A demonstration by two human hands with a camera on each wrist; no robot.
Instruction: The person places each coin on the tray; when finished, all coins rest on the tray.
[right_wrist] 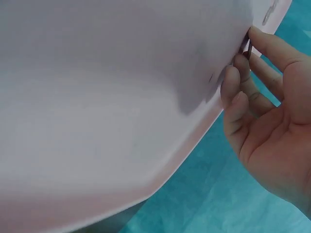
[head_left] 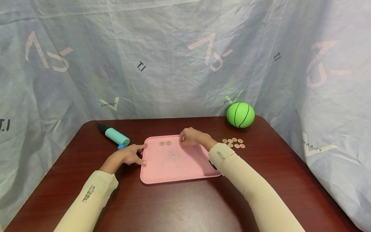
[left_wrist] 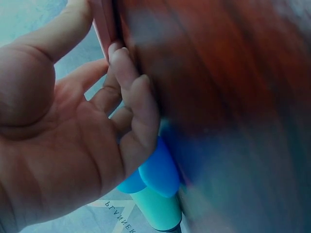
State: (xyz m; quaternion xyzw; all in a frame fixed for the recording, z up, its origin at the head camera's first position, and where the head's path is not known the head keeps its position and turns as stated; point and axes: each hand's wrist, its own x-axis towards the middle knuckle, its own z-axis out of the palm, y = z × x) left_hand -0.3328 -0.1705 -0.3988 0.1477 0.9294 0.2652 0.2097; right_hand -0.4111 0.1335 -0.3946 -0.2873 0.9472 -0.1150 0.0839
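Note:
A pink tray (head_left: 174,167) lies on the dark red table, with two small round coins (head_left: 165,143) side by side near its back left corner. My left hand (head_left: 131,154) is at the tray's left edge, thumb and forefinger on the rim, other fingers curled beside it in the left wrist view. Over the back part of the tray, my right hand (head_left: 191,137) pinches a coin (right_wrist: 250,50) between thumb and fingertips, held on edge close over the tray floor. More coins (head_left: 233,143) lie in loose rows on the table to the right of the tray.
A green ball (head_left: 241,115) with black lines sits at the table's back right. Behind my left hand lies a turquoise cylinder (head_left: 117,136) with a black tapered end and a blue knob (head_left: 121,147). A grey printed cloth (head_left: 171,80) hangs behind the table.

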